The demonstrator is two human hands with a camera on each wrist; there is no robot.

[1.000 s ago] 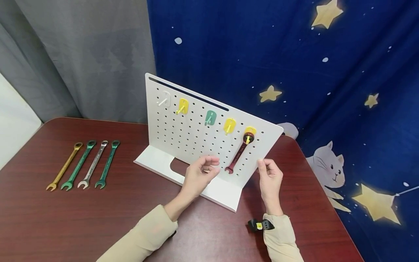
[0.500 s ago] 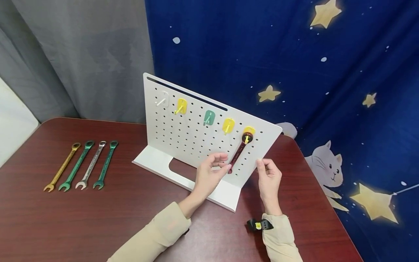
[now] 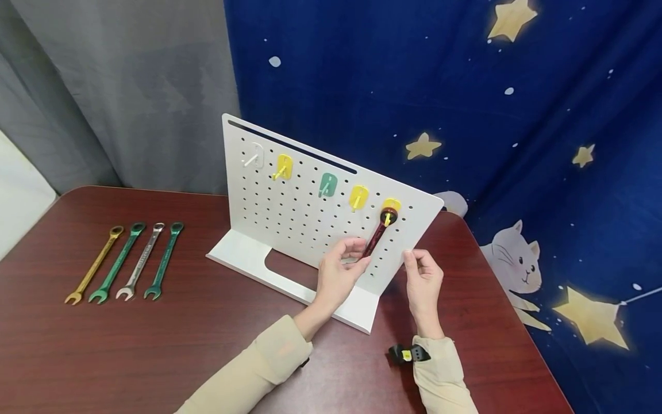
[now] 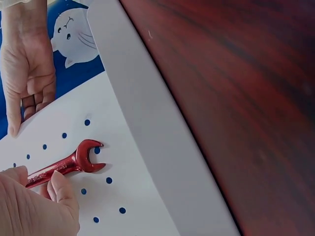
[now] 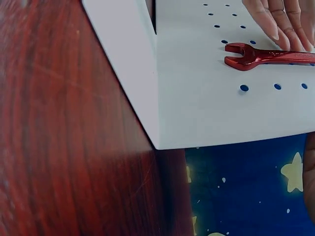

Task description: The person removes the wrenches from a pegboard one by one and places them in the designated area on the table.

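A dark red combination wrench (image 3: 376,237) hangs by its ring end from the rightmost yellow hook of a white pegboard (image 3: 289,210), open end down. My left hand (image 3: 338,273) is at the wrench's lower shank, thumb and fingers on either side of it. The left wrist view shows the red wrench (image 4: 64,165) between the digits of the left hand (image 4: 34,206), its open end sticking out past them. With thumb and bent fingers, my right hand (image 3: 425,279) pinches the board's right edge.
Four hooks to the left carry nothing: white (image 3: 256,156), yellow (image 3: 284,167), green (image 3: 328,185) and yellow (image 3: 358,197). Several combination wrenches, gold (image 3: 95,264), green and silver (image 3: 141,261), lie in a row on the table's left. Curtains (image 3: 336,69) hang behind.
My left hand has moved right and slightly up, from beside the red wrench to its shank. The right hand keeps its place at the board's edge.
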